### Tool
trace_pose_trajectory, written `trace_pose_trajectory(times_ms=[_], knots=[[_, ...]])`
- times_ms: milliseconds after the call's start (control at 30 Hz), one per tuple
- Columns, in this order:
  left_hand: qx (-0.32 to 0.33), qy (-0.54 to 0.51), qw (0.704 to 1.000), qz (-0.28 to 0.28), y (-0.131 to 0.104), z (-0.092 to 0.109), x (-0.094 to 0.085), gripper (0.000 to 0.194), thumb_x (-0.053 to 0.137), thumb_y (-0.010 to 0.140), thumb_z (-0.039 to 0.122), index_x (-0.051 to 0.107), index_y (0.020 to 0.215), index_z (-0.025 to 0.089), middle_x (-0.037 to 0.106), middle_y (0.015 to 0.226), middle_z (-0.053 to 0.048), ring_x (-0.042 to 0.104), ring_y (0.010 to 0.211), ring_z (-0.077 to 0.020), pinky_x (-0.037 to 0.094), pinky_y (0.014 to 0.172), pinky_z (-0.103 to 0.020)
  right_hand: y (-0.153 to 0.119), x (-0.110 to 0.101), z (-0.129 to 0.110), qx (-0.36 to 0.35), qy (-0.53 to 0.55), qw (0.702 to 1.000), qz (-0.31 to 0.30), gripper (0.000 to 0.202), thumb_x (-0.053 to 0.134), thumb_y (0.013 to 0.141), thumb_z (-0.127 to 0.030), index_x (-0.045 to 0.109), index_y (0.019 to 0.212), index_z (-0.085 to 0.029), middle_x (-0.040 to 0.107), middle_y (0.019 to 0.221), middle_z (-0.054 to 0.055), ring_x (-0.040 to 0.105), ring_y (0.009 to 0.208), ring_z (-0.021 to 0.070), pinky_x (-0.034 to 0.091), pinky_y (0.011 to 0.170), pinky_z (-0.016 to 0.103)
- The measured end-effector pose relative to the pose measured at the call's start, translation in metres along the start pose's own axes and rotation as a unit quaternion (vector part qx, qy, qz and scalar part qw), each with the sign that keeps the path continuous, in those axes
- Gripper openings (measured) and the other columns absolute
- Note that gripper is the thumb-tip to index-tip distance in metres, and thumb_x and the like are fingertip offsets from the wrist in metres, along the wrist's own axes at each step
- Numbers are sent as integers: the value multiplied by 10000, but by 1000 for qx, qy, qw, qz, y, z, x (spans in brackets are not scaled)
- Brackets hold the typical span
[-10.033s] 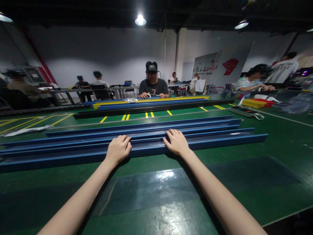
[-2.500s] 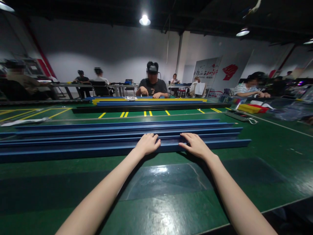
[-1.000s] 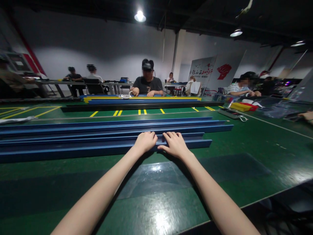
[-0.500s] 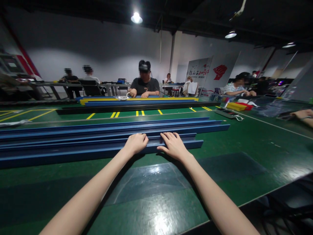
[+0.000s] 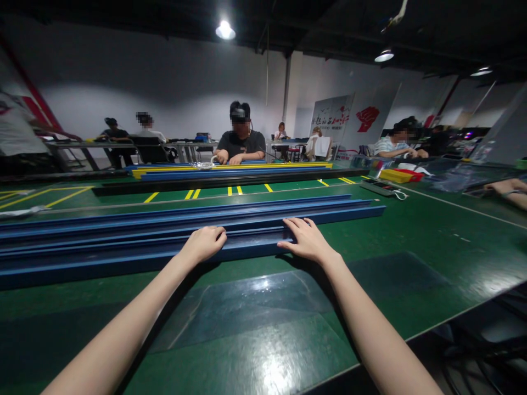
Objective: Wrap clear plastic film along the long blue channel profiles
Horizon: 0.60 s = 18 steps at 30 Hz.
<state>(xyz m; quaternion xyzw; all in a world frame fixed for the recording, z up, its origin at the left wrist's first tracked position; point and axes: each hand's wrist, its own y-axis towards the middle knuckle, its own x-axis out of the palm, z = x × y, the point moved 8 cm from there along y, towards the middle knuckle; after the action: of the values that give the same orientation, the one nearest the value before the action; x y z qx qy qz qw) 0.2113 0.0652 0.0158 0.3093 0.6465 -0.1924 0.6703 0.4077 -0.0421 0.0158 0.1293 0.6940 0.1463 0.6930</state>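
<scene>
A long blue channel rail [image 5: 251, 248] lies along the near side of the green table, its open groove facing up. My left hand [image 5: 206, 242] is closed over this rail, fingers curled across its top; the fingertips are partly hidden. At the rail's right end rests my right hand [image 5: 308, 240], fingers stretched out and thumb apart, touching the end without wrapping round it. Just behind runs a second blue channel rail [image 5: 349, 212], which extends farther to the right.
Clear plastic film [image 5: 247, 307] lies on the green table [image 5: 411, 236] in front of me. Farther back are a black rail [image 5: 247, 180], yellow rails and a seated person [image 5: 241, 140]. A yellow tray [image 5: 397, 175] and a grey device [image 5: 381, 189] sit at right.
The near blue rail has slid to the left along with my left hand. My right hand has shifted a little to the right and now sits at the rail's end.
</scene>
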Motion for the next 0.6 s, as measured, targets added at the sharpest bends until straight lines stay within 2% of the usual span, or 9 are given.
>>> trace_pose_trajectory(times_ms=[200,367,467,600], knots=[[-2,12,1000,-7,-2,4,-1,359,236,840,319,568,927,213,630,979,-43,581,878,-189,420,678,-253,-1,1,10,27,1,999,-41,675,379,729,-643,506,1145,-128,552,1108,135,486,1016,255,335,858,354],[0,27,999,-25,1,11,-2,381,225,851,366,560,900,191,628,954,-70,588,845,-203,418,660,-271,2,2,9,20,-8,999,-40,659,400,721,-640,515,1127,-134,555,1091,137,483,1005,261,336,842,356],[25,31,999,-34,8,25,-3,415,227,854,424,569,875,189,634,936,-75,590,840,-207,413,672,-275,3,3,12,24,-5,999,-43,675,405,705,-657,521,1115,-133,549,1095,142,480,1004,264,333,837,363],[64,12,998,-18,18,56,-6,418,232,863,425,568,924,184,626,963,-75,586,856,-203,405,696,-274,3,3,14,22,6,998,-53,697,397,678,-693,535,1088,-147,547,1095,139,480,1006,259,333,833,363]])
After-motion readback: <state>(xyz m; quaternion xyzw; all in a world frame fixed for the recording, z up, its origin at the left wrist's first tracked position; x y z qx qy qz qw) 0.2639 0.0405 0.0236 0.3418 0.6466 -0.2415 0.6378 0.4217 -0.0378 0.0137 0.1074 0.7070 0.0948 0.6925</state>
